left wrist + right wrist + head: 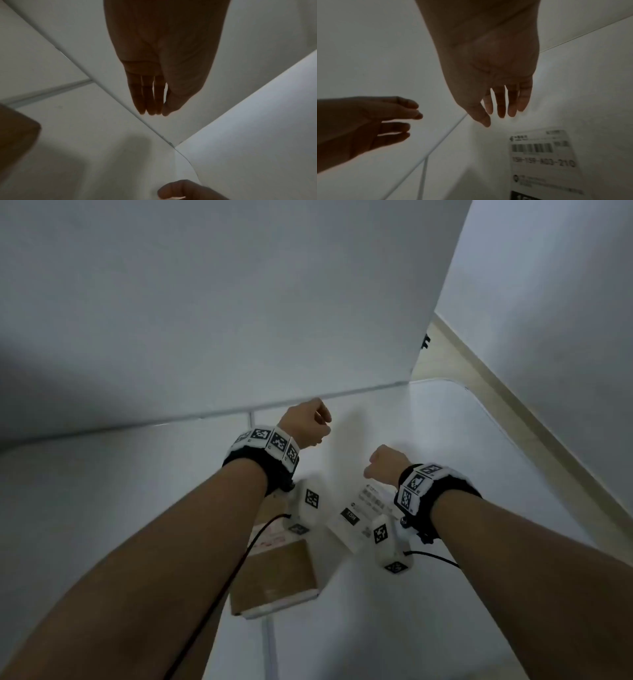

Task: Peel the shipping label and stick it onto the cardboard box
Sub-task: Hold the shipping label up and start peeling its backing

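Observation:
A brown cardboard box [274,573] lies on the white table [479,440] beneath my left forearm. To its right the white shipping label [363,508] lies flat on the table, its barcode [532,147] facing up. My left hand [308,422] hangs in the air above the far part of the table, fingers [147,100] straight and together, holding nothing. My right hand [383,465] hovers above the far end of the label with fingers [501,102] relaxed and pointing down, also empty. Neither hand touches box or label.
A white backdrop panel [239,302] stands along the table's far edge. The table's rounded right corner [459,386] meets a beige floor strip [496,392] and a white wall [565,302]. A seam [269,645] runs across the tabletop. A black cable [239,563] trails from my left wrist.

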